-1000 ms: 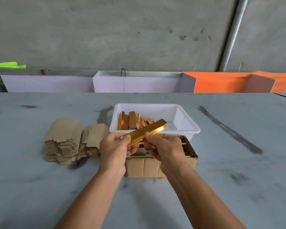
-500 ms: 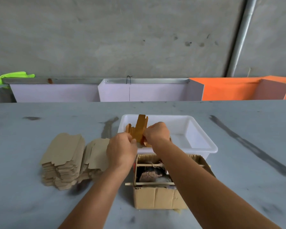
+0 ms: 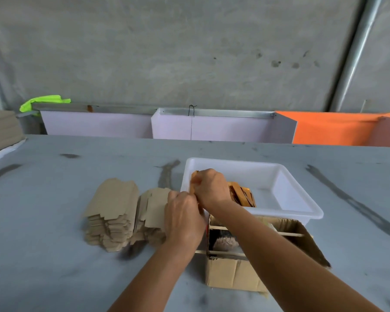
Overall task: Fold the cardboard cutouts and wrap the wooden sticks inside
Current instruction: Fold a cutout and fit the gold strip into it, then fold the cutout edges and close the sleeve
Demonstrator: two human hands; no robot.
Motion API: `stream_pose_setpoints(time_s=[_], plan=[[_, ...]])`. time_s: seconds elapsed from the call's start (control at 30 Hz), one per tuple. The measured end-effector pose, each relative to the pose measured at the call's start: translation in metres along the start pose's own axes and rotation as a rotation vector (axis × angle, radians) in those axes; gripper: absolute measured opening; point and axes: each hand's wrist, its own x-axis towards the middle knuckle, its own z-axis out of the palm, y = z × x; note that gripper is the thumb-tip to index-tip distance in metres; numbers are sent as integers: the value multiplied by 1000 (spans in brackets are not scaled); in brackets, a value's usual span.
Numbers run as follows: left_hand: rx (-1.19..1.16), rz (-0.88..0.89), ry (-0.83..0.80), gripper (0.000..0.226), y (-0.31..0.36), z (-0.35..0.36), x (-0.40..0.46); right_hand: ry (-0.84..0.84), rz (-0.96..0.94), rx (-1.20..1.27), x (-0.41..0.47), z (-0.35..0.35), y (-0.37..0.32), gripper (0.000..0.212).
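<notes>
Two stacks of cardboard cutouts [image 3: 122, 212], one white tray [image 3: 297, 212], one cardboard box [image 3: 230, 273].

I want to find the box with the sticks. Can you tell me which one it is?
On the grey table, look in front of the person's arms. The white plastic tub sits farther back; the brown cardboard box is nearer, open-topped, with thin wooden sticks laid across it.

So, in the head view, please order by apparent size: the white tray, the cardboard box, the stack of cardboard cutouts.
1. white tray
2. cardboard box, though arms cover part of it and it is nearer the camera, so tray versus box is unsure
3. stack of cardboard cutouts
</notes>
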Motion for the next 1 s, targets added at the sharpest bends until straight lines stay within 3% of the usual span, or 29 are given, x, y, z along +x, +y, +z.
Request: stream_pose_setpoints(time_s=[0.17,0.3,0.47,0.73,0.87,1.0], plan=[[-115,4,44,15,-12,-3,-9,-8,-51,38,-15,-2,-8,24],[-220,-91,236,31,-29,-9,-22,-34,-183,-15,-26,7,-23,26],[-301,-252,428,42,-51,-20,-34,-212,-423,-335,-44,37,-49,16],[-401,-288,493,39,-73,-21,-37,-246,-404,-612,-61,72,-53,13],[-418,-325,481,38,-72,-15,-39,-211,-468,-615,-68,75,-48,36],[-437,-346,456,36,-70,-12,-43,-185,-461,-500,-72,68,-44,20]])
